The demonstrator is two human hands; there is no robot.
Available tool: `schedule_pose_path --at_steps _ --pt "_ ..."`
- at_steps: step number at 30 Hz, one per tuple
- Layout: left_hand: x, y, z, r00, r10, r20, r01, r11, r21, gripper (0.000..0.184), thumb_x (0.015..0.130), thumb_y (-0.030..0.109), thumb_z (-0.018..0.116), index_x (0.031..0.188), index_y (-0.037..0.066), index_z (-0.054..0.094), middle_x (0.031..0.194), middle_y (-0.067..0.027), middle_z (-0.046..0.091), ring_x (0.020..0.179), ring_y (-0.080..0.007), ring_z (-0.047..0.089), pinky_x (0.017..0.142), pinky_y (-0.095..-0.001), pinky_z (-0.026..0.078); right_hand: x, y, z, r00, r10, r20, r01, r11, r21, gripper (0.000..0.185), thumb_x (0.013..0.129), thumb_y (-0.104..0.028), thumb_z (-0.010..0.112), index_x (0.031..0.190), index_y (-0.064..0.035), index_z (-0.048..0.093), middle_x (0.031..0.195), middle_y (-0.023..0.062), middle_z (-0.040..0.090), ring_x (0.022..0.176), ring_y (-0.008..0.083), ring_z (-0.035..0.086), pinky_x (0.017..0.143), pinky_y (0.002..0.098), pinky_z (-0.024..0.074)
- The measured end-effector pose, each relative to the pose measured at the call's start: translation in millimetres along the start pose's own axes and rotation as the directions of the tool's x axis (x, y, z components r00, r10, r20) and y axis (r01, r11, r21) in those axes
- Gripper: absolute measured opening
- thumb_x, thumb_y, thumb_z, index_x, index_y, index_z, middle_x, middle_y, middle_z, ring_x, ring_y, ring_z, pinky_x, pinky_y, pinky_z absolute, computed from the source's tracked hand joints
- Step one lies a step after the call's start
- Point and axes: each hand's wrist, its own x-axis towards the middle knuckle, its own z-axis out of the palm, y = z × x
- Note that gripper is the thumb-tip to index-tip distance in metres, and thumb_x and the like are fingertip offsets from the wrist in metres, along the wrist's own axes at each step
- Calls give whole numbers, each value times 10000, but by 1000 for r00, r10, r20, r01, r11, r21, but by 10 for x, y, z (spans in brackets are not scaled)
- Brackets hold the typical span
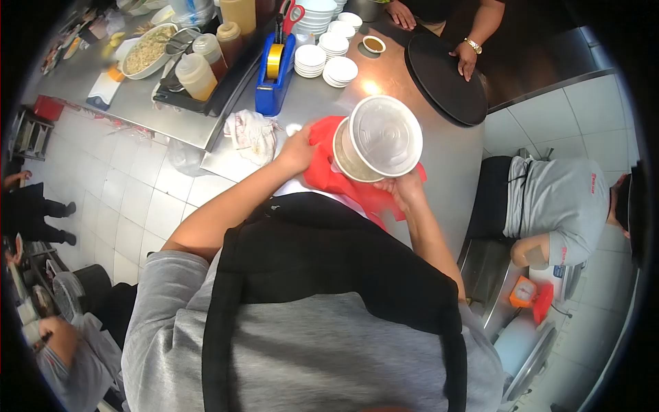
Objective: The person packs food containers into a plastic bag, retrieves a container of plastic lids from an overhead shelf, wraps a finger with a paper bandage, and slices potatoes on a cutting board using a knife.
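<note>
Over the steel counter I hold a red plastic bag and round takeaway containers. The upper container has a translucent lid and a white rim, and it overlaps a second container tilted below it. My left hand is closed on the bag's left edge. My right hand grips the containers from below at their near side, with the red bag around its fingers. Some of its fingertips are hidden under the containers. A crumpled cloth lies just left of my left hand.
A blue tape dispenser, stacked white bowls and a small sauce bowl stand ahead. Another person's hand rests on a black round tray. Sauce bottles stand left. A co-worker bends at the right.
</note>
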Motion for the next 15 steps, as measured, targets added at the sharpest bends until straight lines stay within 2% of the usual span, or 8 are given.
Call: schedule_pose_path --at_steps 1,3,6,9,10,13,15 --pt "-17 24 -43 1000 12 -26 -8 985 170 487 845 152 580 1304 136 416 1139 -139 569 1014 -231 562 849 -334 446 0 79 10 1000 1 -8 -1 1000 4 246 931 -113 415 1108 47 476 892 143 621 658 194 637 540 284 564" --pt "-70 204 -137 997 50 -65 -12 871 491 420 824 197 611 1231 212 505 1014 -164 612 960 -294 577 786 -364 461 8 194 10 1000 14 -8 -13 999 49 226 924 -98 422 1097 35 481 883 139 624 679 196 645 536 283 562" --pt "45 80 -118 939 340 56 -331 846 418 233 826 204 611 1057 176 603 883 -141 639 865 -300 597 714 -384 459 8 332 -7 1000 4 7 -5 996 89 229 914 -84 441 1112 28 468 887 136 626 699 199 651 539 283 563" --pt "191 158 -50 916 400 -39 -382 897 221 117 841 201 590 909 113 625 810 -146 639 793 -312 613 683 -394 463 4 422 41 999 -30 -12 31 994 108 259 902 -72 462 1142 23 439 933 145 618 726 214 655 556 290 571" --pt "226 186 -100 940 339 -39 -328 927 181 145 845 222 591 916 97 608 850 -141 636 823 -272 624 718 -348 475 3 445 50 999 -41 -21 43 992 120 275 900 -71 467 1156 21 425 962 153 610 743 223 655 569 298 577" --pt "62 250 -189 993 108 47 -118 909 400 343 793 370 645 964 80 583 887 -177 631 858 -285 623 739 -364 477 -70 415 107 994 -70 -81 82 983 166 318 895 -69 475 1192 9 392 1052 173 577 810 253 652 614 325 589" --pt "-160 138 -121 1000 28 -5 -21 831 555 549 718 480 684 1030 54 532 919 -210 616 871 -310 615 766 -391 475 -72 457 124 996 -80 -32 85 979 184 361 895 -71 476 1230 -4 358 1126 188 541 910 288 632 687 371 590"
